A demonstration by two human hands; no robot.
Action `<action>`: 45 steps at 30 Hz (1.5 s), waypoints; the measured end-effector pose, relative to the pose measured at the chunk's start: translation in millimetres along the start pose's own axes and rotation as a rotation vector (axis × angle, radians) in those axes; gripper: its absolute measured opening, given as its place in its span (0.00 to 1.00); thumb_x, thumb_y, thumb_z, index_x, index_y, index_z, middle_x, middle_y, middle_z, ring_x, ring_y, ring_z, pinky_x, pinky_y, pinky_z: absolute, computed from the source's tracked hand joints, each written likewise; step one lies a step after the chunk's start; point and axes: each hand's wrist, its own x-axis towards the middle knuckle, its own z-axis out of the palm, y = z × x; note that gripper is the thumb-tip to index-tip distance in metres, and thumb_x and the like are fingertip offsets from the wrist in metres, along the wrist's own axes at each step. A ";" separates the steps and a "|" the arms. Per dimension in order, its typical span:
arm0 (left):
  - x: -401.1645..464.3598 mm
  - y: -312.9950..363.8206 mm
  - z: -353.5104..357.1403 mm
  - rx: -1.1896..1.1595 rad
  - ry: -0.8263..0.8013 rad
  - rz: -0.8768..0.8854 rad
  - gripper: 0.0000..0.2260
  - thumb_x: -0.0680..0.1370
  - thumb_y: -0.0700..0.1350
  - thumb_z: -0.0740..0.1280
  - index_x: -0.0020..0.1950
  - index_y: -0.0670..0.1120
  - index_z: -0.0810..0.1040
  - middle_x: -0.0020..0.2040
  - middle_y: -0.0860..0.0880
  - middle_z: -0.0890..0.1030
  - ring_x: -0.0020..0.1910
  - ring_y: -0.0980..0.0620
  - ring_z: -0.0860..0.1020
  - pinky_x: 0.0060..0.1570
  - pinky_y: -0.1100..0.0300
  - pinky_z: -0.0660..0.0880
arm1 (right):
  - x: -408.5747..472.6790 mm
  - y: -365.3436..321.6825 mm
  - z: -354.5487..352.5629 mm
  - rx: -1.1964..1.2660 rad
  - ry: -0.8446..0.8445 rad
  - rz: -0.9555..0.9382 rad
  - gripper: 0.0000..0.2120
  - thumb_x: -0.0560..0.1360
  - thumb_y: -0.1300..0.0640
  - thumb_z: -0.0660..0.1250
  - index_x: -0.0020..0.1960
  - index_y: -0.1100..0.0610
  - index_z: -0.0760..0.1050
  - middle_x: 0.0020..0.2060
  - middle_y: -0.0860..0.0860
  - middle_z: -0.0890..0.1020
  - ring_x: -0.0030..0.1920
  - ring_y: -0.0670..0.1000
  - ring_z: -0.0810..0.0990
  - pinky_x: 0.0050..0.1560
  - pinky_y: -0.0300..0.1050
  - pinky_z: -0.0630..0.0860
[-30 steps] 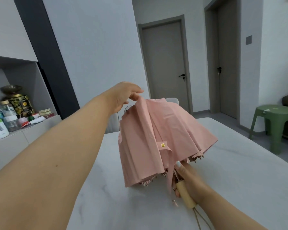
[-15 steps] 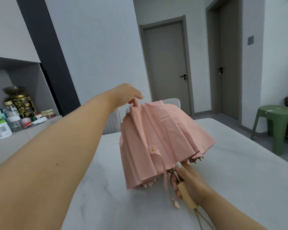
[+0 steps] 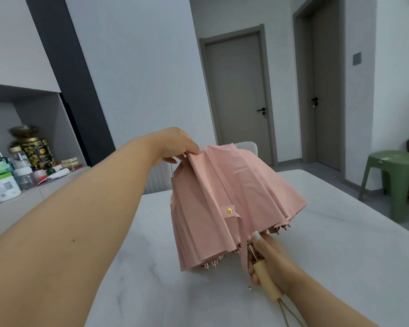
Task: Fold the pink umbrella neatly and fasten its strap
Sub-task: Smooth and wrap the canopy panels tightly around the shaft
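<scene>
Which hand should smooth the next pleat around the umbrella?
Left, probably. The left hand already pinches a fold at the top of the pink umbrella, free to move along. The right hand grips the wooden handle, steadying it above the table.

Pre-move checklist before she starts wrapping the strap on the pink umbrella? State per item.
1. Right hand grips the wooden handle: ok.
2. Left hand pinches a fold at the top of the pink umbrella: ok.
3. Canopy pleats gathered tight around the shaft: not ok, they flare out.
4. Strap free to wrap: ok, it hangs loose by the handle.
5. Snap stud facing up and reachable: ok.
6. Rib tips aligned all round: cannot tell, the far side is hidden.
</scene>
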 end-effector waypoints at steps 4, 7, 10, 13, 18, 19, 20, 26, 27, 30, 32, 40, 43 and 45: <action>-4.5 -5.6 -3.2 0.012 -0.017 -0.005 0.11 0.75 0.49 0.72 0.37 0.47 0.73 0.40 0.51 0.77 0.40 0.53 0.75 0.45 0.58 0.72 | 0.1 -1.0 -0.6 0.037 -0.024 0.004 0.24 0.70 0.37 0.59 0.49 0.59 0.69 0.25 0.56 0.75 0.20 0.54 0.72 0.24 0.41 0.71; -7.8 -9.0 -1.8 0.079 0.031 -0.007 0.13 0.74 0.48 0.73 0.36 0.46 0.73 0.40 0.50 0.77 0.39 0.52 0.74 0.43 0.59 0.73 | 0.8 -1.8 -0.2 0.049 -0.023 0.005 0.25 0.69 0.37 0.59 0.49 0.60 0.67 0.25 0.56 0.75 0.19 0.53 0.72 0.24 0.40 0.70; -7.8 -14.7 9.0 0.184 0.217 0.020 0.12 0.73 0.45 0.74 0.41 0.47 0.70 0.41 0.49 0.73 0.35 0.52 0.71 0.36 0.60 0.68 | 2.6 1.1 -0.6 0.021 -0.001 -0.004 0.33 0.65 0.31 0.62 0.49 0.61 0.67 0.27 0.56 0.76 0.20 0.53 0.73 0.25 0.40 0.70; -17.6 -15.1 36.5 0.282 0.506 0.293 0.06 0.73 0.41 0.69 0.48 0.47 0.75 0.47 0.49 0.73 0.44 0.50 0.73 0.42 0.58 0.68 | 2.0 0.9 0.7 0.029 0.001 0.006 0.30 0.68 0.31 0.61 0.48 0.59 0.67 0.27 0.57 0.75 0.21 0.54 0.72 0.26 0.41 0.70; -45.5 -19.6 92.8 0.507 0.303 0.552 0.20 0.81 0.51 0.60 0.30 0.48 0.69 0.33 0.50 0.72 0.39 0.46 0.71 0.47 0.53 0.69 | -0.1 -2.3 2.9 0.048 0.013 0.017 0.29 0.68 0.33 0.60 0.47 0.60 0.66 0.27 0.57 0.75 0.20 0.54 0.72 0.26 0.41 0.69; -48.8 -25.2 99.5 0.548 0.283 0.519 0.21 0.82 0.53 0.57 0.29 0.49 0.66 0.34 0.50 0.72 0.41 0.46 0.70 0.50 0.51 0.69 | -0.2 -3.3 2.9 0.060 0.015 0.023 0.30 0.70 0.32 0.60 0.46 0.61 0.67 0.26 0.57 0.75 0.19 0.54 0.72 0.26 0.41 0.69; -51.2 -31.5 104.0 0.553 0.279 0.479 0.21 0.83 0.54 0.55 0.30 0.50 0.66 0.37 0.51 0.72 0.44 0.47 0.70 0.52 0.51 0.69 | -0.2 -3.7 2.6 0.065 0.016 0.027 0.30 0.71 0.32 0.60 0.45 0.61 0.67 0.25 0.56 0.75 0.19 0.53 0.72 0.25 0.41 0.69; -54.5 -71.4 127.9 0.197 0.374 0.332 0.15 0.81 0.54 0.59 0.39 0.49 0.76 0.43 0.54 0.74 0.47 0.49 0.73 0.53 0.50 0.72 | -1.2 -10.0 3.3 0.071 -0.015 0.029 0.27 0.70 0.35 0.60 0.38 0.62 0.68 0.22 0.53 0.74 0.18 0.52 0.72 0.23 0.39 0.69; -55.0 -74.5 133.5 0.142 0.386 0.302 0.11 0.80 0.53 0.61 0.44 0.49 0.78 0.46 0.54 0.75 0.49 0.51 0.74 0.54 0.52 0.72 | -1.1 -11.1 3.7 0.070 -0.014 0.028 0.28 0.71 0.35 0.62 0.38 0.62 0.69 0.22 0.53 0.74 0.18 0.52 0.72 0.23 0.39 0.70; -54.3 -80.0 152.8 -0.028 0.394 0.150 0.11 0.77 0.51 0.67 0.57 0.49 0.76 0.54 0.52 0.73 0.54 0.52 0.73 0.57 0.57 0.71 | -1.2 -12.8 5.0 0.056 -0.009 0.003 0.28 0.71 0.35 0.64 0.40 0.63 0.70 0.24 0.55 0.74 0.19 0.53 0.72 0.24 0.40 0.71; -52.4 -77.3 162.8 -0.207 0.392 0.048 0.17 0.76 0.52 0.69 0.62 0.48 0.72 0.57 0.51 0.71 0.55 0.52 0.73 0.59 0.55 0.72 | -1.8 -13.6 6.3 0.053 -0.002 -0.008 0.28 0.72 0.35 0.63 0.42 0.63 0.69 0.24 0.55 0.74 0.19 0.53 0.72 0.23 0.40 0.71; -38.9 -70.6 191.6 -0.960 0.162 -0.124 0.52 0.56 0.71 0.76 0.74 0.57 0.57 0.67 0.53 0.73 0.63 0.48 0.76 0.64 0.47 0.74 | -7.1 -19.4 15.6 -0.032 -0.026 0.011 0.27 0.69 0.35 0.58 0.43 0.61 0.69 0.23 0.53 0.74 0.19 0.52 0.72 0.22 0.40 0.72; -30.2 -75.8 198.1 -1.058 0.200 -0.146 0.49 0.55 0.66 0.81 0.71 0.56 0.64 0.65 0.50 0.77 0.61 0.45 0.79 0.60 0.44 0.76 | -7.7 -19.3 17.3 -0.052 -0.027 0.033 0.26 0.74 0.38 0.58 0.44 0.64 0.68 0.23 0.53 0.74 0.19 0.52 0.72 0.22 0.40 0.72; -27.1 -80.0 201.7 -1.067 0.184 -0.152 0.45 0.59 0.64 0.81 0.70 0.50 0.69 0.64 0.45 0.79 0.58 0.43 0.81 0.58 0.43 0.78 | -6.4 -18.7 17.9 -0.057 0.007 0.066 0.22 0.79 0.43 0.58 0.49 0.64 0.69 0.24 0.54 0.75 0.19 0.52 0.72 0.20 0.40 0.71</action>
